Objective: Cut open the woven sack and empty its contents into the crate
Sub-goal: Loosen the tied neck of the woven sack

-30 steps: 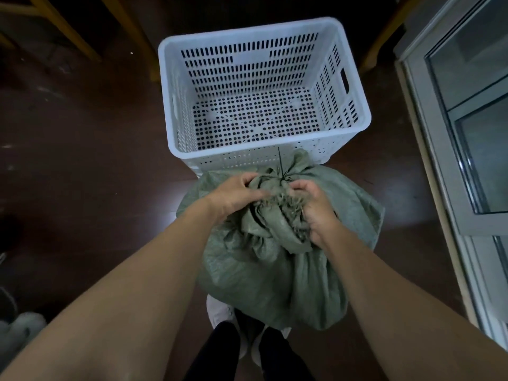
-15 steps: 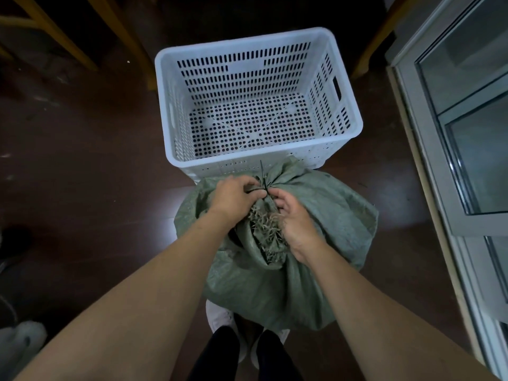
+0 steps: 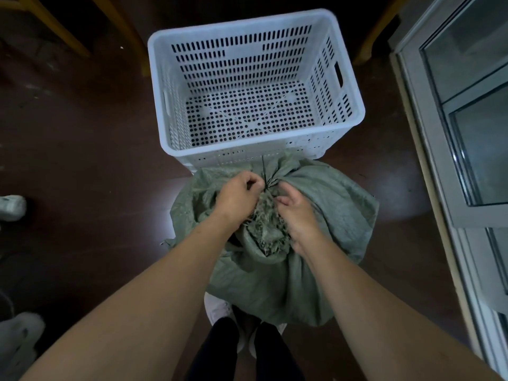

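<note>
A green woven sack [image 3: 324, 215] stands on the dark floor right in front of a white perforated crate [image 3: 247, 149], which holds nothing. The sack's neck is bunched and bound by a dark tie [image 3: 265, 178] at its far top, with frayed fibres [image 3: 264, 215] spilling toward me. My left hand [image 3: 237, 199] pinches the gathered fabric just left of the tie. My right hand [image 3: 297, 215] grips the bunched neck on the right side. No cutting tool is in view.
A glass-fronted door or cabinet [image 3: 467, 133] runs along the right. Yellow wooden legs [image 3: 118, 28] stand behind the crate on both sides. Pale shoes [image 3: 11, 207] lie at the left edge. My own feet [image 3: 220, 312] are under the sack.
My hands have shifted up the sack's neck toward the tie, exposing more frayed fibres below. The view has tilted slightly; sack and crate stay where they were.
</note>
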The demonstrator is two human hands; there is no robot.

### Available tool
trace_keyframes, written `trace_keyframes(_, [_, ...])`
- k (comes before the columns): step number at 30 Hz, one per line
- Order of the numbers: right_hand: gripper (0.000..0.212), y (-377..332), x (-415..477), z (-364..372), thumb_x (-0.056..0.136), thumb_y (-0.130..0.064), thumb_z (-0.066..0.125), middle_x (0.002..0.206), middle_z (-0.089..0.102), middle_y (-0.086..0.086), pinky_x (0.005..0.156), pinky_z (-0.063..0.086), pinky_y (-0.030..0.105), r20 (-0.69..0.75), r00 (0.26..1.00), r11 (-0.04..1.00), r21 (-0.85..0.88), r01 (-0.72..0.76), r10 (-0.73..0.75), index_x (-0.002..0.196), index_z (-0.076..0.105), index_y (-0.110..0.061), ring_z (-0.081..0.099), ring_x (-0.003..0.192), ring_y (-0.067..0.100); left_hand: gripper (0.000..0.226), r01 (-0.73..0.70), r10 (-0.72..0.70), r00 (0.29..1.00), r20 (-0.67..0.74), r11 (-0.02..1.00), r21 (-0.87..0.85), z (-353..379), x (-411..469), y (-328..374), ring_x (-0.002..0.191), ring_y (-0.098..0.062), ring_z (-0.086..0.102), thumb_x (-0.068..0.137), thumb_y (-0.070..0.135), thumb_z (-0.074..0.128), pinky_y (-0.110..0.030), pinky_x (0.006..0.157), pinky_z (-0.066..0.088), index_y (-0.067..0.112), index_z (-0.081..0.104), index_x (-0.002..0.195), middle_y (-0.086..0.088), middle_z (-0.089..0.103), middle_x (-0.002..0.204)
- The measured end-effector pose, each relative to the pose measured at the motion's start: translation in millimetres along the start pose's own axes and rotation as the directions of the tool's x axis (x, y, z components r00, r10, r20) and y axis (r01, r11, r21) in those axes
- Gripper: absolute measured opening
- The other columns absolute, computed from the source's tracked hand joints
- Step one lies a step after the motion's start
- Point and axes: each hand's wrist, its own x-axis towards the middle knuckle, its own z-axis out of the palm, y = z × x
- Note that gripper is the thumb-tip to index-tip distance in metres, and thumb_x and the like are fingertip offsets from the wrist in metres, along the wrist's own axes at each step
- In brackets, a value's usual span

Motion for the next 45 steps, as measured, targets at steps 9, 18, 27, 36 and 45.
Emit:
trace_keyframes(9, [0.062, 8.4, 0.8, -6.4, 0.092, 0.009, 0.045, 0.112, 0.060, 0.003, 0.089, 0.046, 0.025, 0.095, 0.995, 0.999, -0.044, 0.021, -0.016, 0.148, 0.027, -0.012, 0.056, 0.107, 0.015, 0.086, 0.250, -0.264, 0.885, 0.383, 0.964, 0.086, -16.4, -3.3, -5.1, 0.113, -0.017, 0.053, 0.061, 0.046, 0.080, -0.033, 0.100, 0.042, 0.021, 0.044, 0.135, 0.004, 0.054, 0.127])
trace_keyframes(18, [0.008, 7.3, -3.9, -14.3, 0.085, -0.009, 0.066, 0.088, 0.067, -0.002, 0.078, 0.047, 0.018, 0.012, 0.991, 0.952, -0.278, 0.129, -0.131, 0.085, 0.065, -0.017, 0.061, 0.086, 0.012, 0.033, 0.170, -0.209, 0.963, 0.169, 0.961, 0.218, -18.7, -8.4, -14.3, 0.087, -0.020, 0.052, 0.088, 0.001, 0.053, -0.025, 0.068, 0.040, 0.008, 0.053, 0.120, -0.008, 0.057, 0.105])
trace_keyframes(27, [0.016, -1.2, -0.9, -10.1, 0.082, -0.019, 0.071, 0.099, 0.068, 0.009, 0.087, 0.046, 0.025, -0.109, 0.936, 0.809, -0.543, 0.227, -0.335, 0.092, 0.076, -0.008, 0.063, 0.093, 0.020, 0.024, 0.241, -0.214, 0.956, 0.201, 0.963, -0.120, -4.3, -7.8, -9.9, 0.046, -0.008, 0.055, 0.087, -0.007, 0.053, -0.011, 0.036, 0.040, 0.014, 0.054, 0.074, -0.005, 0.056, 0.064])
trace_keyframes(36, [0.006, -8.0, 5.4, -4.5, 0.080, -0.016, 0.069, 0.111, 0.057, 0.005, 0.084, 0.043, 0.024, -0.009, 0.976, 0.790, -0.589, 0.171, -0.218, 0.083, 0.072, -0.012, 0.058, 0.096, 0.017, 0.024, 0.270, -0.221, 0.949, 0.225, 0.938, -0.218, 1.1, -12.0, -13.7, 0.058, -0.016, 0.052, 0.085, -0.006, 0.056, -0.021, 0.050, 0.047, 0.014, 0.054, 0.072, -0.005, 0.057, 0.068])
trace_keyframes(45, [0.012, -35.2, 3.6, -21.8, 0.073, -0.006, 0.069, 0.066, 0.061, 0.001, 0.068, 0.047, 0.029, 0.094, 0.995, 0.974, -0.226, -0.002, 0.024, 0.068, 0.060, -0.012, 0.058, 0.069, 0.016, 0.029, 0.188, -0.125, 0.963, 0.239, 0.946, -0.262, -9.2, -4.7, -11.2, 0.058, -0.011, 0.057, 0.085, -0.007, 0.056, -0.019, 0.053, 0.049, 0.018, 0.060, 0.070, 0.002, 0.064, 0.064])
